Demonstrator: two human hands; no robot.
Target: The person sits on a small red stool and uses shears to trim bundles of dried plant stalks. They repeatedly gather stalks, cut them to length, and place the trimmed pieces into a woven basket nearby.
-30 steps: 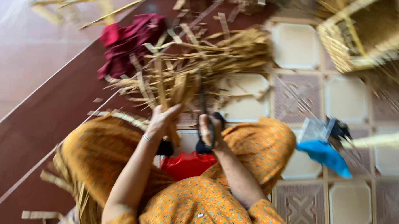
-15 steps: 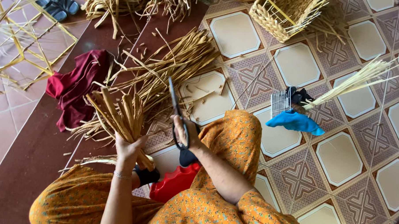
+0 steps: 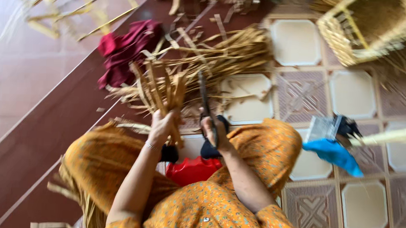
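One head camera looks steeply down, close over lap and tiled floor (image 3: pixel 304 54).

The floor is patterned tile (image 3: pixel 298 92) on the right of the frame, cream octagons set between brown ornamented squares, with a dark brown band (image 3: pixel 45 122) running diagonally and plain pinkish tile (image 3: pixel 25 63) at the upper left. A pile of dried straw strips (image 3: pixel 232 54) lies across the top centre, touching a crumpled maroon cloth (image 3: pixel 124 48). A woven basket (image 3: pixel 363 29) sits at the upper right. A blue cloth (image 3: pixel 334 154) lies at mid right.
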